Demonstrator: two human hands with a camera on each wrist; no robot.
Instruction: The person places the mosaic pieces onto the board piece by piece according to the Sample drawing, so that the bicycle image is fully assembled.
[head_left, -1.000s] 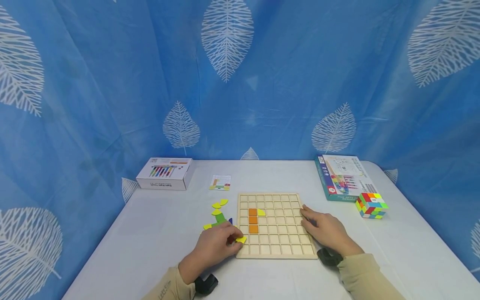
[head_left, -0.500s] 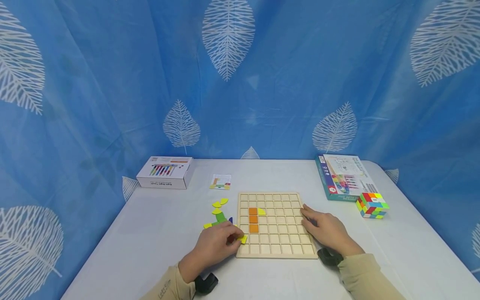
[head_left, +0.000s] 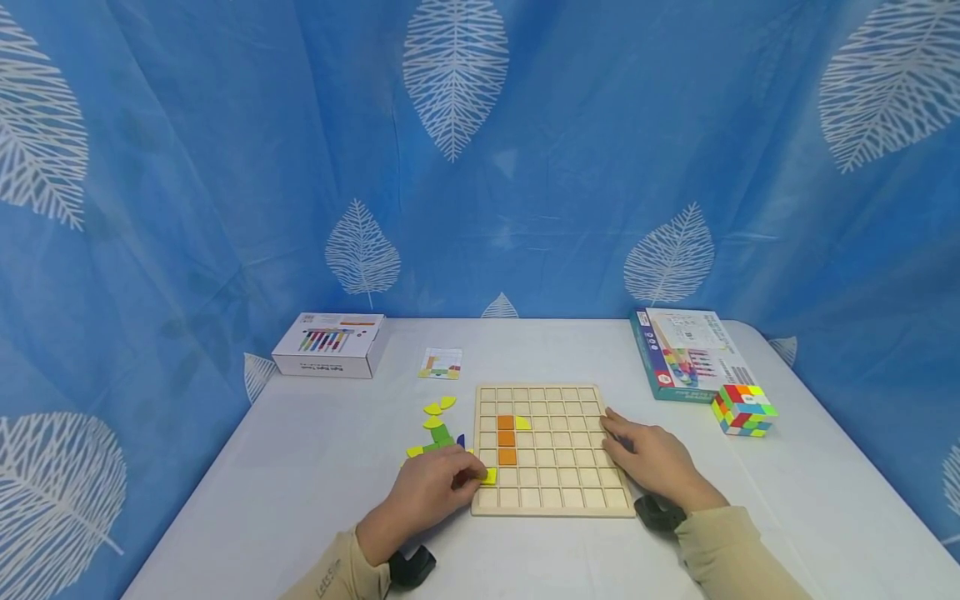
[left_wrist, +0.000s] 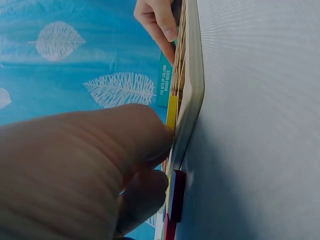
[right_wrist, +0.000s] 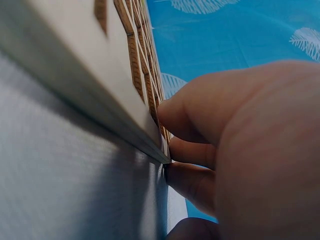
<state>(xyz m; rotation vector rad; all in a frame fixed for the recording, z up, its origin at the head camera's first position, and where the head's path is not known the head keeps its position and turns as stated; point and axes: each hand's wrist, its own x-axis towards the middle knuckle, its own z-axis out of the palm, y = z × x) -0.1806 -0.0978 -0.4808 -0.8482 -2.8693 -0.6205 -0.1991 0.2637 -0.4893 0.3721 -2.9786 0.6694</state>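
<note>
A wooden grid board (head_left: 562, 478) lies on the white table between both hands. Thumb and finger of my left hand (head_left: 438, 483) pinch a yellow tile (head_left: 491, 476) over a cell of the board's leftmost column, low down; the left wrist view shows this tile (left_wrist: 172, 111) edge-on above the rim. My right hand (head_left: 660, 462) grips the board's right edge, its thumb (right_wrist: 175, 112) on the top and fingers along the side. A column of orange square tiles (head_left: 507, 438) sits in the cells, with a yellow quarter-circle tile (head_left: 522, 423) right of the top one.
Left of the board lie loose green tiles (head_left: 444, 435), yellow curved tiles (head_left: 432, 409) and a blue one (head_left: 461, 440). Behind them is a pattern card (head_left: 441, 364). A white box (head_left: 330, 346) stands back left; a flat box (head_left: 697, 354) and a puzzle cube (head_left: 744, 410) are at right.
The yellow tile in my left hand has turned from tilted to lined up with the grid cells and shifted slightly right. My right hand has stayed on the board's edge.
</note>
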